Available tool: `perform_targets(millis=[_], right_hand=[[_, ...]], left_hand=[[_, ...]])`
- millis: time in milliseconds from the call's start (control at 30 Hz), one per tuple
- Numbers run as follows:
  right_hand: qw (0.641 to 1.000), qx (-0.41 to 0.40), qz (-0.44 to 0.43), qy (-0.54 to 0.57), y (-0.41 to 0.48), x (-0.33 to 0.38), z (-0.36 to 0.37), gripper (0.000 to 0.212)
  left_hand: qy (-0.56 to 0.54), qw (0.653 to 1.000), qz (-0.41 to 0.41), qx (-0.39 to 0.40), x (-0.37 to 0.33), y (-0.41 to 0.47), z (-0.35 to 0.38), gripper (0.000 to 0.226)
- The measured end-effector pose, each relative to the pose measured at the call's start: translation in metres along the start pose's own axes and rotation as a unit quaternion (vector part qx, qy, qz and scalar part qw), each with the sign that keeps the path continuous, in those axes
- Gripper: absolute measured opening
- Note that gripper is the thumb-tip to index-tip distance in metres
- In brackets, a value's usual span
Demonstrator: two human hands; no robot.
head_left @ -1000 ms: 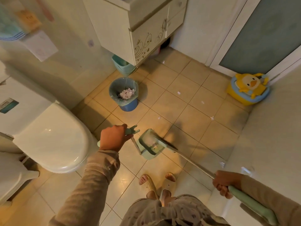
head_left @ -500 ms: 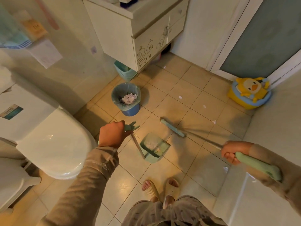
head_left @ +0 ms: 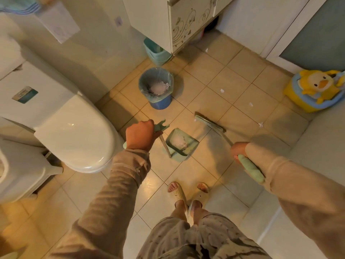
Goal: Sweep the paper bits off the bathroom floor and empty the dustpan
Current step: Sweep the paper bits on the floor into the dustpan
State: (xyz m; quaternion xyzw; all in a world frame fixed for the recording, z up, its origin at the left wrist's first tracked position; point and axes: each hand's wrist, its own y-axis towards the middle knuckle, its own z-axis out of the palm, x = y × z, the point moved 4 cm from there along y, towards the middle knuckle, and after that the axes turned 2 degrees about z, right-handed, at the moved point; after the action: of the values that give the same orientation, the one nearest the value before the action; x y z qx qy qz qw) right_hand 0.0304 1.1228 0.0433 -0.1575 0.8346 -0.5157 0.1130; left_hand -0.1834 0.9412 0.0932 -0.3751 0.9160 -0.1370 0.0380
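My left hand (head_left: 140,135) grips the top of the green dustpan handle (head_left: 161,126). The dustpan (head_left: 180,144) rests on the tiled floor in front of my feet with a heap of white paper in it. My right hand (head_left: 239,149) holds the green grip of the broom (head_left: 250,168). The broom head (head_left: 209,122) lies on the floor just right of the dustpan, with one paper bit (head_left: 195,120) at its left end. More paper bits (head_left: 222,90) lie scattered on the tiles to the right. A blue bin (head_left: 156,86) with a bag stands behind the dustpan.
A white toilet (head_left: 74,131) fills the left side. The vanity cabinet (head_left: 177,21) stands at the back with a small teal bin (head_left: 156,52) beside it. A yellow duck potty (head_left: 315,90) sits at the right by the door. My slippered feet (head_left: 186,191) are below.
The broom head has swung out of the dustpan to the floor on its right. My right hand has moved up and inward. The dustpan has stayed put.
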Motion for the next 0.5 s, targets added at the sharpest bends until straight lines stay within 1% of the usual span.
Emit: perform_targets(millis=[33, 67, 133, 167, 233, 267, 300, 333, 367, 400, 433, 467, 500], right_hand=[[0.998, 0.004, -0.027, -0.055, -0.003, 0.004, 0.010, 0.028], [0.995, 0.016, -0.033, -0.089, -0.001, 0.000, 0.024, 0.024], [0.997, 0.037, 0.022, -0.066, -0.006, -0.017, 0.048, 0.038], [0.996, 0.043, 0.025, -0.070, -0.014, -0.020, 0.057, 0.040], [0.992, 0.076, 0.027, -0.096, -0.019, -0.028, 0.074, 0.039], [0.992, 0.080, 0.037, -0.095, -0.020, -0.034, 0.080, 0.031], [0.993, 0.082, 0.046, -0.073, -0.031, -0.036, 0.082, 0.012], [0.994, 0.089, 0.039, -0.042, -0.034, -0.041, 0.086, 0.015], [0.994, 0.095, 0.049, 0.009, -0.035, -0.048, 0.089, 0.033], [0.994, 0.083, 0.046, 0.046, -0.038, -0.052, 0.090, 0.041], [0.989, 0.089, 0.059, 0.100, -0.044, -0.056, 0.090, 0.041], [0.990, 0.077, 0.033, 0.114, -0.047, -0.061, 0.089, 0.038], [0.992, 0.073, 0.008, 0.099, -0.048, -0.065, 0.090, 0.035]], left_hand=[[0.001, 1.000, 0.000, -0.001, 0.001, 0.000, 0.000, 0.046], [0.004, 1.000, 0.000, -0.004, 0.001, 0.000, 0.000, 0.045], [0.012, 1.000, 0.003, -0.008, 0.002, 0.001, -0.001, 0.045], [0.014, 1.000, 0.005, -0.008, 0.002, 0.002, -0.002, 0.045], [0.012, 1.000, 0.010, -0.006, 0.001, 0.003, -0.004, 0.044], [0.011, 1.000, 0.012, -0.005, 0.001, 0.003, -0.005, 0.044], [0.012, 1.000, 0.013, -0.005, 0.001, 0.003, -0.005, 0.044], [0.013, 1.000, 0.014, -0.006, 0.001, 0.003, -0.006, 0.044], [0.015, 1.000, 0.015, -0.006, 0.001, 0.001, -0.006, 0.044], [0.014, 1.000, 0.016, -0.005, 0.001, 0.000, -0.006, 0.044], [0.011, 1.000, 0.019, -0.004, 0.002, -0.003, -0.005, 0.044], [0.007, 1.000, 0.022, -0.002, 0.002, -0.006, -0.003, 0.044], [0.004, 1.000, 0.027, -0.002, 0.002, -0.009, -0.001, 0.043]])
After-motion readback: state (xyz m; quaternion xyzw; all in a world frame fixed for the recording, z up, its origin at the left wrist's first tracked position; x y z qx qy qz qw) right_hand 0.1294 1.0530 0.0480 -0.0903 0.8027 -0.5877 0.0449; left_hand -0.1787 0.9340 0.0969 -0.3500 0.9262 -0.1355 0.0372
